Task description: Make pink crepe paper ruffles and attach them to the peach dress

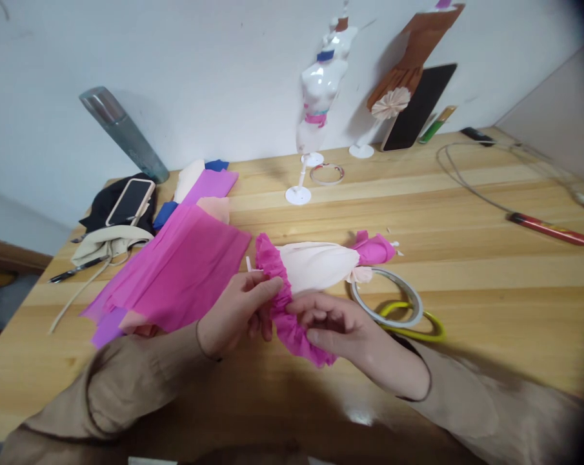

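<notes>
A small dress form lies on its side on the table, wearing a white skirt (315, 261) and a pink top (375, 249). Across the skirt's hem runs a gathered pink crepe paper ruffle (299, 337), its lower end hanging toward me. My left hand (246, 300) pinches the ruffle near the hem between thumb and fingers. My right hand (342, 326) grips the same strip a little lower, its fingertips partly hidden by the folds. A roll of double-sided tape (412, 294) lies beside my right wrist, over a yellow-green ring (439, 330).
Pink crepe paper sheets (185, 258) lie at the left, near a phone (131, 201), scissors (79, 270) and a spray bottle (127, 135). White dress forms (319, 84) stand at the back, near a brown dress (417, 51) and dark tablet (420, 110). A corded red tool (548, 229) lies right.
</notes>
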Demonstrator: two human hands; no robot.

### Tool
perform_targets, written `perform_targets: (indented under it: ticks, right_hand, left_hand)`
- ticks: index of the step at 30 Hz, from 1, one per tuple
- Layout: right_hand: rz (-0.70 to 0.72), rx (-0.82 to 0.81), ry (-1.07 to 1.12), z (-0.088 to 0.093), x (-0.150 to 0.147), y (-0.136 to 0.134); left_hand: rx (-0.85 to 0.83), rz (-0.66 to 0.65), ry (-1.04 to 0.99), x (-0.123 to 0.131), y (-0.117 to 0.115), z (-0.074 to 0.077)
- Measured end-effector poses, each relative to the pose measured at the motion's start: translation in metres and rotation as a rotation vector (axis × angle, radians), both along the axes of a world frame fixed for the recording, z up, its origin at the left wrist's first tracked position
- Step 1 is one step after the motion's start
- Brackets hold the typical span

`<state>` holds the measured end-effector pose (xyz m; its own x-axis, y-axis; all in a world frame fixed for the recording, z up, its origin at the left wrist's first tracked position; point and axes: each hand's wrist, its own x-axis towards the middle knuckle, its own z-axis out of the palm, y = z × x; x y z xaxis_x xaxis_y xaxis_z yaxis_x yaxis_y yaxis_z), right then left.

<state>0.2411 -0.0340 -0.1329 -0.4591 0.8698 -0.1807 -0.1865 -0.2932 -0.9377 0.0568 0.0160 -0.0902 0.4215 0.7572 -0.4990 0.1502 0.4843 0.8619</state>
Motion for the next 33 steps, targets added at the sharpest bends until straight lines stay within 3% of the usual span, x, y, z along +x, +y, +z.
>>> perform_targets:
  ticks: [5, 15, 18, 23, 33]
  right_hand:
    - [-0.001, -0.016, 0.013, -0.003, 0.000, 0.001]
    - [-0.038, -0.018, -0.037, -0.002, -0.005, -0.001]
    - [-0.040, 0.073, -0.107, 0.001, -0.004, -0.003]
    - [-0.038, 0.359, -0.400, 0.004, 0.001, -0.005]
    - [-0.065, 0.433, -0.454, 0.007, -0.001, -0.006]
  left_hand:
    - [0.076, -0.051, 0.060, 0.005, 0.002, 0.003]
    - [0.118, 0.064, 0.056, 0.014, 0.007, 0.008]
    - [0.098, 0.087, 0.048, 0.014, 0.008, 0.008]
    - [0.122, 0.101, 0.051, 0.014, 0.009, 0.006]
    - [0.132, 0.118, 0.053, 0.015, 0.011, 0.005]
